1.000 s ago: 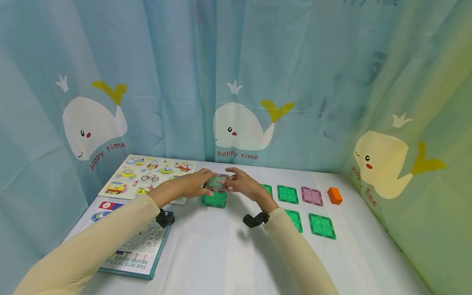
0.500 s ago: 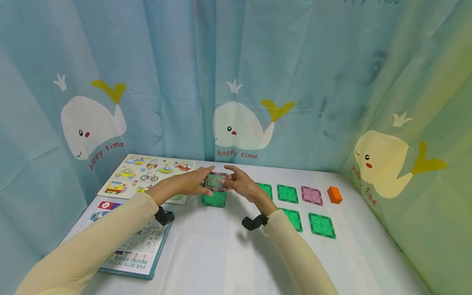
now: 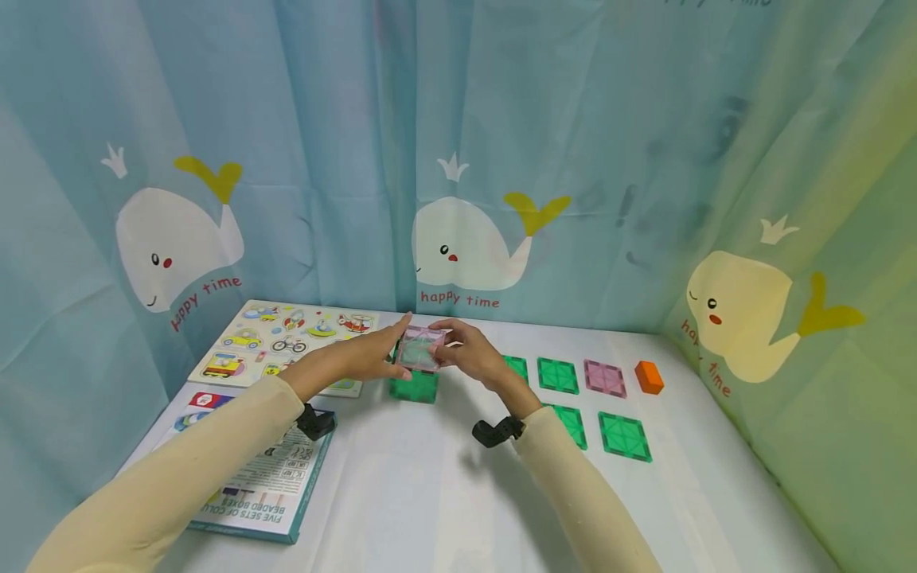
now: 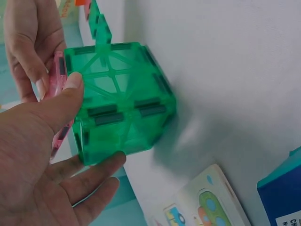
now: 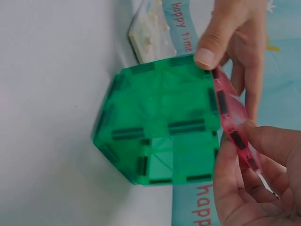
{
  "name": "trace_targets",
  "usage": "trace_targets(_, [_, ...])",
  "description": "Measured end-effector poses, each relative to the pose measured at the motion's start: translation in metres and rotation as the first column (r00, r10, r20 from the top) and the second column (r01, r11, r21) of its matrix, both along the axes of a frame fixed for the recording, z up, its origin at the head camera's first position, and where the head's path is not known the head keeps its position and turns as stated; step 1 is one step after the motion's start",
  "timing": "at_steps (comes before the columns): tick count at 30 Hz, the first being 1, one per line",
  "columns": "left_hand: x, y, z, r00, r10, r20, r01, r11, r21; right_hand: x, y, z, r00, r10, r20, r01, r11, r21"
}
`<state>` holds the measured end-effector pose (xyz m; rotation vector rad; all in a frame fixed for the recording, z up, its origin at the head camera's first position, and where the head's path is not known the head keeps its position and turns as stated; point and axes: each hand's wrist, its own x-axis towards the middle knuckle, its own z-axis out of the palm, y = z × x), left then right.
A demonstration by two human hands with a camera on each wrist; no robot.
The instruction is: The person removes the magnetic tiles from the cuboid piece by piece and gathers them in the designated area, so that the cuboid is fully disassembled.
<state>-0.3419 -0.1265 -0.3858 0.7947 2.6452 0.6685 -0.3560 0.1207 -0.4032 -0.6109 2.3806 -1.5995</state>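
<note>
A box of green magnetic tiles stands on the white table, its clear green walls showing dark magnets along the edges. Over its top lies a pink magnetic tile, tilted against the box in the right wrist view. My right hand pinches the pink tile by its right edge between thumb and fingers. On the other side my left hand holds the box, its thumb on the front wall's upper edge and its fingers along the left wall.
To the right lie several flat green tiles, another pink tile and an orange block. A picture puzzle board and a boxed bead set are on the left. A whale-print curtain hangs behind the table.
The pink tile has tipped, with its far edge higher and its face paler than before. Both hands have stayed near the box, the left index finger rising slightly.
</note>
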Motion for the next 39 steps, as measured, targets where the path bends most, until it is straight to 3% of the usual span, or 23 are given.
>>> trace_targets(6, [0.000, 0.003, -0.002, 1.000, 0.005, -0.017, -0.006, 0.999, -0.036, 0.000, 0.017, 0.009, 0.999, 0.008, 0.037, -0.008, 1.000, -0.005])
trace_targets(11, [0.001, 0.002, -0.001, 0.998, -0.023, -0.060, 0.018, 0.997, -0.074, 0.000, 0.045, 0.017, 0.999, -0.026, 0.019, 0.026, 1.000, 0.010])
trace_targets(17, [0.003, -0.001, 0.001, 0.997, -0.019, -0.070, 0.013, 0.996, -0.086, 0.008, 0.086, 0.021, 0.998, -0.069, -0.002, 0.069, 0.993, 0.092])
trace_targets(26, [0.001, -0.002, -0.001, 0.993, -0.067, -0.093, 0.054, 0.989, -0.136, 0.027, 0.136, -0.003, 0.986, -0.077, 0.151, 0.061, 0.992, 0.108])
trace_targets(39, [0.002, 0.000, 0.000, 0.992, -0.075, -0.101, 0.059, 0.987, -0.152, 0.054, 0.145, -0.031, 0.995, -0.080, 0.050, 0.067, 0.972, 0.224])
